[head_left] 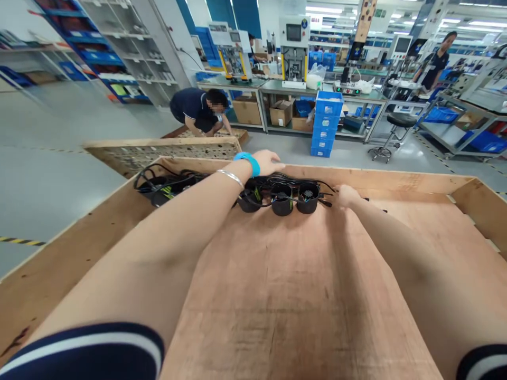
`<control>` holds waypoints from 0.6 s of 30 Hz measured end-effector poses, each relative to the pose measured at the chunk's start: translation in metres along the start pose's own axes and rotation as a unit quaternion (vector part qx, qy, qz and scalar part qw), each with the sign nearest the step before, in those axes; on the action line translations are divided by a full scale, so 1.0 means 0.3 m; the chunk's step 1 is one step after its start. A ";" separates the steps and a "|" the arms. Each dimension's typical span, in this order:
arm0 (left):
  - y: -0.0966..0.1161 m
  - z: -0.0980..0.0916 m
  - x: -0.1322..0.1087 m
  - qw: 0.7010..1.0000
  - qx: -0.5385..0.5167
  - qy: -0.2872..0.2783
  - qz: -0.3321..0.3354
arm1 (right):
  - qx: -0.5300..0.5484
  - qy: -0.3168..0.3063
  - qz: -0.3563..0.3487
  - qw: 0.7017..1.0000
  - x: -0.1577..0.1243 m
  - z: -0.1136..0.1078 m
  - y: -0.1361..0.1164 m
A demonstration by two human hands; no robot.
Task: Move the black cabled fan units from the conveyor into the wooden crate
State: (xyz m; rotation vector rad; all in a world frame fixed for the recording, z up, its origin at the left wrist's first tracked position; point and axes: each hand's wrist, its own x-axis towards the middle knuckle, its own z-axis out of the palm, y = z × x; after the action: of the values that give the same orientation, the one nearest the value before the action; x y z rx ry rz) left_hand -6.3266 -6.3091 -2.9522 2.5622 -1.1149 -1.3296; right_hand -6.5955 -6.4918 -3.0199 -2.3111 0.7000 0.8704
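Note:
Inside a shallow wooden crate (273,295), several black cylindrical housings (282,203) with wires in their open tops stand in a row along the far wall. Black cables (293,180) lie looped behind and over them. My left hand (268,161), below a blue wristband, is over the cables by the far wall with thumb and fingers apart. To the right of the row, my right hand (347,197) is closed around a black cable (327,202), whose dark ends show on both sides. My left forearm hides part of the row.
Beyond the crate a person (200,111) crouches beside a slatted wooden panel (170,150). Stacked blue bins (327,124) stand on the floor behind the far wall. A stool (390,132) and workbenches with machines are farther back. Another person (433,66) stands at the right.

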 end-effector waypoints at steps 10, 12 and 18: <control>0.210 0.146 -0.771 0.904 -0.353 0.232 0.073 | 0.172 0.140 -0.077 0.972 -0.578 0.005 -0.013; 0.294 0.287 -0.901 0.908 -0.379 0.121 0.130 | 0.188 0.100 -0.057 0.975 -0.859 0.031 0.017; 0.586 0.487 -1.015 0.899 -0.349 -0.059 0.259 | 0.189 0.172 0.135 0.957 -1.700 0.112 0.058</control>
State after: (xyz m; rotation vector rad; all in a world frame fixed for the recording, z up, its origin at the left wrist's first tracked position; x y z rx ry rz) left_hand -6.6474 -6.2119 -2.7715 1.5596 -0.9864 -1.4034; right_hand -6.9529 -6.3456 -2.6847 -2.0608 1.2393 0.3935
